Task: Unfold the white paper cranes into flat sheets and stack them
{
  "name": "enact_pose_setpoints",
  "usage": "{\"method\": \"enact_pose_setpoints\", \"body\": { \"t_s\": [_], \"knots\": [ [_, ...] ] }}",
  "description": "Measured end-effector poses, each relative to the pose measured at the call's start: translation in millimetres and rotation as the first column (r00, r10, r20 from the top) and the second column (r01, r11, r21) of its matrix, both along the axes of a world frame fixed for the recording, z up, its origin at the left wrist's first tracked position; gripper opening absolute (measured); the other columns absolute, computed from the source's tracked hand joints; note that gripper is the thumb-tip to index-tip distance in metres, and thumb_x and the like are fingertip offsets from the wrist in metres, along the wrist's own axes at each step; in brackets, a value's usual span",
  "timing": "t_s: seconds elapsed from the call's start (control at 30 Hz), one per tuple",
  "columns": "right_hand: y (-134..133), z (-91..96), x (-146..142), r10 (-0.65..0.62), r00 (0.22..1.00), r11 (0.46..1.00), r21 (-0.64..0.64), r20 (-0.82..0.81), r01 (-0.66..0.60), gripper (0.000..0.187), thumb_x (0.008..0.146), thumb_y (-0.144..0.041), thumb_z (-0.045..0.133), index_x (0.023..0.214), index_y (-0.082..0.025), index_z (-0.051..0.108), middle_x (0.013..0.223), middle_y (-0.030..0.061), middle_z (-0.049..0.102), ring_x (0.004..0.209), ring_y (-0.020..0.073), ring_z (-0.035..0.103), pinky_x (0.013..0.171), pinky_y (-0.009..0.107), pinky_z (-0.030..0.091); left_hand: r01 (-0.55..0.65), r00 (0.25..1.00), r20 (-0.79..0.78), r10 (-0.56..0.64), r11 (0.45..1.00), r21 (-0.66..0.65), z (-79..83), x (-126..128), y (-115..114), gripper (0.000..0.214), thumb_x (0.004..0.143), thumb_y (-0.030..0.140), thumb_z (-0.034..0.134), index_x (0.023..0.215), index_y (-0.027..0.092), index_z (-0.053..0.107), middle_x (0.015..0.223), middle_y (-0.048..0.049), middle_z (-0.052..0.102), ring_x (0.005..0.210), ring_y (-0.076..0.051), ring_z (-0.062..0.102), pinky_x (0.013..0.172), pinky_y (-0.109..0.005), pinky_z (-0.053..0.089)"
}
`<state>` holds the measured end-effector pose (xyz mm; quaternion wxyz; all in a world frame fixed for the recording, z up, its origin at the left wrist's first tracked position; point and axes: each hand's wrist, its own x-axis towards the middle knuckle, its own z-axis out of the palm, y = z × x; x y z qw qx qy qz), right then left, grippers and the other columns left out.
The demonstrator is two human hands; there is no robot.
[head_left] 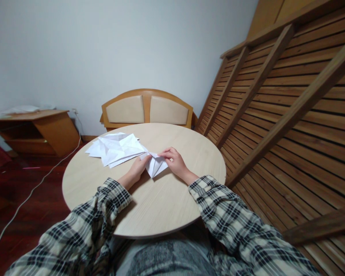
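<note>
A folded sheet of white paper [154, 166] is held between my two hands, just above or on the round table [166, 207]. Its lower part comes to a point toward me, and crease lines run down it. My left hand [137, 168] pinches the paper's left side, thumb on top. On the right side, the thumb and fingers of my right hand [174, 163] close on the upper edge. Left of the hands lies a stack of creased white paper sheets [115, 147], its right corner close to the held paper.
A headboard [146, 94] with two cream panels stands behind the table. Tall wooden slats [264, 126] lean along the right. At the left are a wooden desk [50, 126] and a white cable [34, 188] across the dark red floor.
</note>
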<state>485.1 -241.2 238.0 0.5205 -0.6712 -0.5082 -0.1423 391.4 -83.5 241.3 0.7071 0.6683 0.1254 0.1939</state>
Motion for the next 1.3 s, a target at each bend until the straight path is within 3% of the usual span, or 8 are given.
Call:
{"method": "enact_pose_setpoints", "body": {
  "t_s": [0.27, 0.47, 0.6, 0.7, 0.8, 0.93, 1.1, 1.3],
  "knots": [
    [0, -0.8, -1, -0.039, 0.994, 0.998, -0.037, 0.101, 0.043, 0.033, 0.085, -0.004, 0.051, 0.098, -0.025, 0.073, 0.100, 0.0056, 0.057, 0.098, 0.0190, 0.055, 0.088, 0.036, 0.048, 0.057, 0.998, 0.018, -0.055, 0.980, -0.192, 0.1, 2, 0, 0.031, 0.069, 0.047, 0.060, 0.076, 0.017, 0.058, 0.068, -0.0031, 0.064, 0.060, -0.018, 0.057, 0.058, -0.030, 0.044],
    [0, 1.6, -6, -0.033, 0.986, 0.999, -0.035, 0.163, 0.039, 0.035, 0.084, -0.004, 0.048, 0.099, -0.024, 0.072, 0.100, 0.0060, 0.057, 0.097, 0.0192, 0.056, 0.085, 0.035, 0.049, 0.141, 0.987, 0.072, -0.143, 0.989, 0.037, 4.6, -2, -1, 0.032, 0.068, 0.042, 0.074, 0.081, 0.014, 0.065, 0.080, -0.0050, 0.069, 0.069, -0.018, 0.058, 0.065, -0.029, 0.043],
    [-1, 3.2, -8, -0.043, 0.990, 0.999, 0.017, 0.131, 0.042, 0.032, 0.085, -0.009, 0.048, 0.103, -0.023, 0.070, 0.101, 0.0062, 0.058, 0.099, 0.0197, 0.056, 0.090, 0.037, 0.047, 0.110, 0.993, 0.046, -0.113, 0.992, 0.057, 3.9, -2, 0, 0.032, 0.066, 0.041, 0.075, 0.079, 0.014, 0.064, 0.073, -0.0023, 0.065, 0.063, -0.015, 0.053, 0.060, -0.027, 0.039],
    [-1, 4.5, -8, -0.074, 0.997, 0.997, 0.028, 0.010, 0.074, 0.028, 0.091, -0.020, 0.048, 0.114, -0.023, 0.064, 0.105, 0.0070, 0.061, 0.099, 0.0198, 0.056, 0.090, 0.037, 0.045, 0.077, 0.996, 0.040, -0.080, 0.993, 0.085, 3.8, -3, 1, 0.032, 0.066, 0.042, 0.075, 0.078, 0.015, 0.063, 0.071, -0.0017, 0.064, 0.062, -0.015, 0.052, 0.059, -0.027, 0.037],
    [0, 4.1, -7, -0.083, 0.989, 0.997, -0.005, -0.120, 0.083, 0.023, 0.096, -0.035, 0.045, 0.099, -0.021, 0.064, 0.096, 0.0060, 0.062, 0.090, 0.0189, 0.057, 0.082, 0.033, 0.044, 0.059, 0.998, 0.025, -0.061, 0.993, 0.099, 5.9, -4, -1, 0.031, 0.065, 0.041, 0.075, 0.078, 0.015, 0.064, 0.073, -0.0024, 0.065, 0.063, -0.015, 0.052, 0.059, -0.027, 0.038],
    [2, 0.7, -4, -0.047, 0.970, 0.997, -0.068, -0.240, 0.032, 0.040, 0.096, -0.049, 0.042, 0.069, -0.020, 0.052, 0.069, 0.0005, 0.050, 0.069, 0.0157, 0.049, 0.066, 0.028, 0.038, 0.064, 0.998, 0.019, -0.067, 0.992, 0.110, 10.4, -7, -6, 0.030, 0.064, 0.039, 0.076, 0.076, 0.016, 0.064, 0.075, -0.0040, 0.066, 0.065, -0.016, 0.054, 0.061, -0.028, 0.040],
    [6, -3.2, -2, -0.002, 0.950, 0.998, -0.064, -0.313, -0.019, 0.042, 0.092, -0.054, 0.045, 0.067, -0.020, 0.047, 0.065, -0.0019, 0.044, 0.064, 0.0138, 0.043, 0.060, 0.026, 0.033, 0.063, 0.997, 0.027, -0.067, 0.989, 0.135, 10.7, -7, -6, 0.032, 0.064, 0.041, 0.075, 0.078, 0.016, 0.062, 0.077, -0.0049, 0.067, 0.067, -0.017, 0.056, 0.063, -0.029, 0.042],
    [7, -5.0, 2, -0.021, 0.965, 0.998, -0.070, -0.260, 0.002, 0.039, 0.091, -0.048, 0.045, 0.064, -0.020, 0.045, 0.065, -0.0014, 0.045, 0.064, 0.0140, 0.043, 0.060, 0.026, 0.032, 0.078, 0.996, 0.025, -0.083, 0.985, 0.155, 8.5, -7, -5, 0.034, 0.064, 0.043, 0.075, 0.079, 0.015, 0.062, 0.077, -0.0040, 0.066, 0.067, -0.017, 0.055, 0.064, -0.029, 0.042]
  ]
}}
